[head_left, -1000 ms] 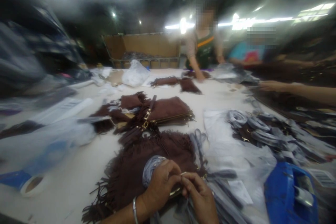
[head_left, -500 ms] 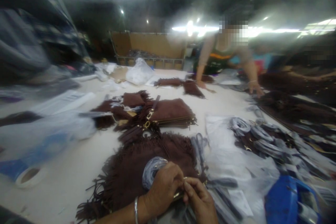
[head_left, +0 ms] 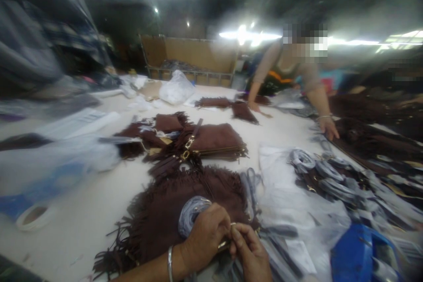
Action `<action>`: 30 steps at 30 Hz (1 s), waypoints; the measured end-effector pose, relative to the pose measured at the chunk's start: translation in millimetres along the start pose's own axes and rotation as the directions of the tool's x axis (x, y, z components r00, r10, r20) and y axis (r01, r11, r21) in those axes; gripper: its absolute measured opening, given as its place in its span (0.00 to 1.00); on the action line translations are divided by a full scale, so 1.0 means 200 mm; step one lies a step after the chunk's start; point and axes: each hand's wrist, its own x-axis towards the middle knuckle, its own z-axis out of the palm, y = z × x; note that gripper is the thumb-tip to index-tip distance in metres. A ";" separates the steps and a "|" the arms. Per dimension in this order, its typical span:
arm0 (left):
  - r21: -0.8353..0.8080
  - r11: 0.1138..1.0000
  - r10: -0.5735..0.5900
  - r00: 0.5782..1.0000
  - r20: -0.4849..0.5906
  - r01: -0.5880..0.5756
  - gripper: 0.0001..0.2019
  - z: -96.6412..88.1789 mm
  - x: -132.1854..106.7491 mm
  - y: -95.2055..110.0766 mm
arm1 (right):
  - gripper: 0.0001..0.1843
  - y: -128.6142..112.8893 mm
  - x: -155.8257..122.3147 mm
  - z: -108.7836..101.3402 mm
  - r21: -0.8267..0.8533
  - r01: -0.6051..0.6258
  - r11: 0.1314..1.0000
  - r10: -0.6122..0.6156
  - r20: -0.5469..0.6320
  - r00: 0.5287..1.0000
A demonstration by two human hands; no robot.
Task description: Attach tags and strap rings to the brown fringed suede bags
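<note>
Bag [head_left: 155, 216] in brown, suede-like material lies flat at the near middle of the pale tabletop [head_left: 79, 202], long thin fringe spilling loosely along its left and far edges. Stripes mark a white packet [head_left: 86, 125] at far left and a label [head_left: 408, 244] at near right, both too blurred to read; a white card [head_left: 300, 253] between the bag and the label is likewise illegible. Above the bag's near right part, the right hand [head_left: 253, 253] has its grip pinched, thumb against finger, on a tiny gold-coloured piece [head_left: 233, 225]. Close against it, the left hand [head_left: 206, 233] curls inward; I cannot tell how tightly its grip is closed or on what. Gold teeth of a zip [head_left: 222, 245] glint between the hands. Just beyond the left hand, a round, grey-wrapped bundle [head_left: 190, 216] sits on the bag. Farther off, more brown bags [head_left: 216, 139] are stacked, with gold metal clasps [head_left: 187, 150] linked in front. Crumpled clear plastic [head_left: 307, 209] and wrapped coils [head_left: 302, 158] lie to the right, near a glossy blue holder [head_left: 352, 251].
</note>
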 end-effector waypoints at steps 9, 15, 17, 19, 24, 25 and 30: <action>-0.002 0.999 0.034 0.999 -0.011 -0.034 0.11 0.01 -0.01 -0.03 | 0.21 -0.01 0.01 -0.01 -0.115 0.019 0.993 -0.011 0.073 0.997; -0.035 0.997 0.066 0.998 -0.019 -0.067 0.12 0.02 -0.02 -0.06 | 0.23 -0.08 0.02 -0.02 -0.064 -0.066 0.996 0.075 0.160 0.984; -0.039 0.995 0.088 0.996 -0.011 -0.089 0.11 0.03 -0.02 -0.07 | 0.24 -0.09 0.06 -0.05 -0.056 -0.127 0.990 0.136 0.212 0.968; -0.042 0.991 0.127 0.992 -0.004 -0.127 0.12 0.03 -0.02 -0.08 | 0.25 -0.10 0.10 -0.09 -0.051 -0.182 0.982 0.189 0.277 0.942; -0.085 0.949 0.303 0.953 -0.009 -0.302 0.13 0.06 0.03 -0.13 | 0.26 -0.07 0.21 -0.17 -0.119 -0.277 0.954 0.300 0.453 0.839; -0.087 0.940 0.329 0.944 -0.013 -0.329 0.13 0.06 0.04 -0.14 | 0.26 -0.06 0.23 -0.18 -0.138 -0.283 0.949 0.314 0.469 0.826; -0.086 0.925 0.372 0.928 0.013 -0.369 0.14 0.08 0.06 -0.20 | 0.28 -0.04 0.27 -0.19 -0.185 -0.314 0.931 0.364 0.471 0.804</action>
